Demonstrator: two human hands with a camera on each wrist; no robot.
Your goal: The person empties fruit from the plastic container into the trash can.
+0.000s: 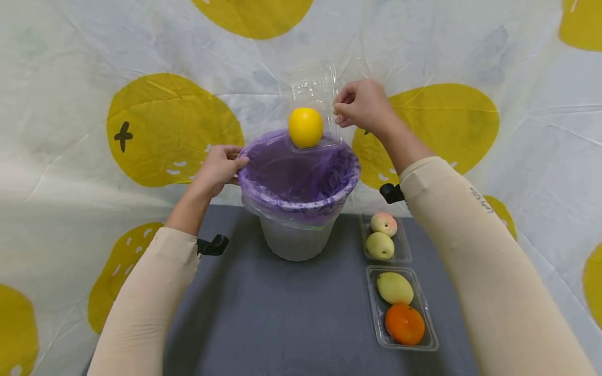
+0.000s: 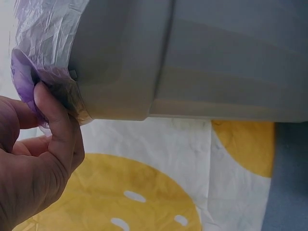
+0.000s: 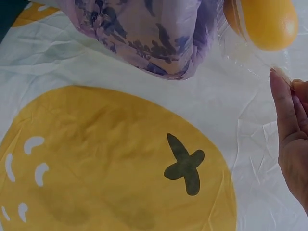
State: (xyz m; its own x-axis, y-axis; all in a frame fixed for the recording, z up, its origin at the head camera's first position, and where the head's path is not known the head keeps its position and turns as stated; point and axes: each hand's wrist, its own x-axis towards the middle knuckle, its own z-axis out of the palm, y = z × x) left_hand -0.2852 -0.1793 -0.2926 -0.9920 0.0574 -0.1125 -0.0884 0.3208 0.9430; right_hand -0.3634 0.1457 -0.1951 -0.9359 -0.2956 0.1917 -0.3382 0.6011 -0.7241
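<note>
A white trash bin lined with a purple plastic bag stands on the table. At its left rim, my left hand pinches the bag's edge between thumb and fingers; the left wrist view shows this purple fold up close. My right hand pinches the side edge of a clear plastic tray, held tilted up over the bin's far rim. One yellow fruit is at the tray's lower end, above the bin's opening. In the right wrist view the same fruit shows beside the fingertips.
Right of the bin, a clear tray holds a peach and a pale yellow-green fruit. Nearer, another clear tray holds a yellow-green mango-like fruit and an orange. A patterned cloth hangs behind the grey table.
</note>
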